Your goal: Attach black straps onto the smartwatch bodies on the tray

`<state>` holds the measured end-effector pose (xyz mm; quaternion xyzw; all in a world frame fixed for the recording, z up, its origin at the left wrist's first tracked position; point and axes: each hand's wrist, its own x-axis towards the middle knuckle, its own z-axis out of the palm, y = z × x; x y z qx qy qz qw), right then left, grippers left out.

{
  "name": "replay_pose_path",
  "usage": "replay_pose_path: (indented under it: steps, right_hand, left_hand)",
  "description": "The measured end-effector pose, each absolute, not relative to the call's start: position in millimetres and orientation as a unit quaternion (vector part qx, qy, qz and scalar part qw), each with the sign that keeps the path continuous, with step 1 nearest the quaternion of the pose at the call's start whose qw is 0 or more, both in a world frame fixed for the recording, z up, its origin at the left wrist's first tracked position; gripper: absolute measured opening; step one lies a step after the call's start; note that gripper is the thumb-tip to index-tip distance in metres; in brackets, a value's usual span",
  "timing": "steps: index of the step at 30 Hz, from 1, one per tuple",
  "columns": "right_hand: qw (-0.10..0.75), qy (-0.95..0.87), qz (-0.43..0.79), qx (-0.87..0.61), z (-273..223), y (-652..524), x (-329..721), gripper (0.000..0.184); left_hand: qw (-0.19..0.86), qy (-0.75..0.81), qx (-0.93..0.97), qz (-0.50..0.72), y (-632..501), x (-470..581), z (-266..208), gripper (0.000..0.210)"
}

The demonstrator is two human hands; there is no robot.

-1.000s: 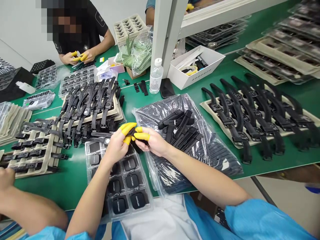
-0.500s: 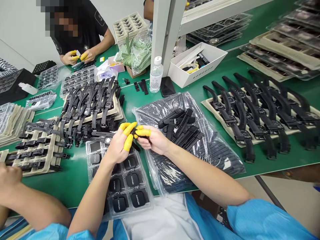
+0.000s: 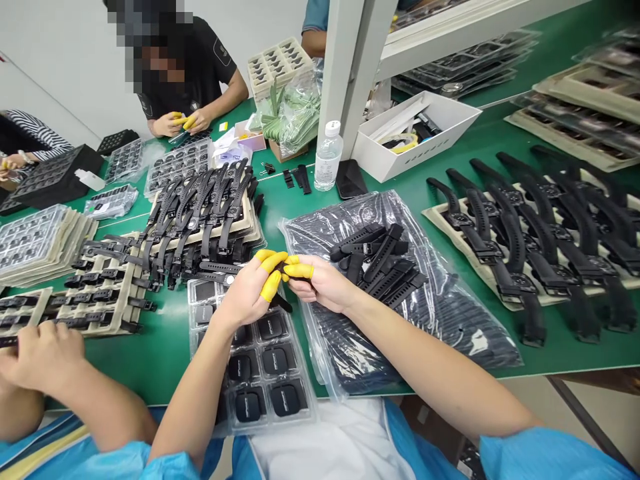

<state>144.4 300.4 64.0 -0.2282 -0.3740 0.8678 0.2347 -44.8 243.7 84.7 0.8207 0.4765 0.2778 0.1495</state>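
My left hand (image 3: pixel 250 290) and my right hand (image 3: pixel 323 283) meet fingertip to fingertip, both wearing yellow finger cots. Pinched between them is a small dark piece that looks like a black watch strap (image 3: pixel 283 304); one dark end hangs below the fingers, and the rest is hidden. Under my left forearm lies a clear plastic tray (image 3: pixel 267 427) with square black pieces in its pockets. Beside my right hand, several loose black straps (image 3: pixel 385 257) are heaped on a clear plastic bag (image 3: pixel 435 327) packed with more dark straps.
A tray of black watches (image 3: pixel 520 247) lies right; stacked watches (image 3: pixel 205 210) stand left. A water bottle (image 3: pixel 329 157), phone (image 3: pixel 351 179) and white box (image 3: pixel 400 160) sit behind. A co-worker's hand (image 3: pixel 47 357) is at left, another person (image 3: pixel 195 73) across the table.
The whole view has shifted, so things appear farther right. Both my hands keep their pinch on the dark strap. At left, more of the co-worker's hand shows beside the strap rack.
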Motion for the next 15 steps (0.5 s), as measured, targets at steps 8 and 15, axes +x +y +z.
replay_pose_path:
  steps: [8,15]
  right_hand:
    - [0.316,-0.636,0.663,-0.236,59,305,147,0.028]
    - [0.237,-0.782,0.496,-0.293,66,313,158,0.031]
  left_hand:
    - [0.078,0.561,0.799,0.204,233,-69,118,0.046]
    - [-0.026,0.650,0.759,0.027,210,-121,148,0.036]
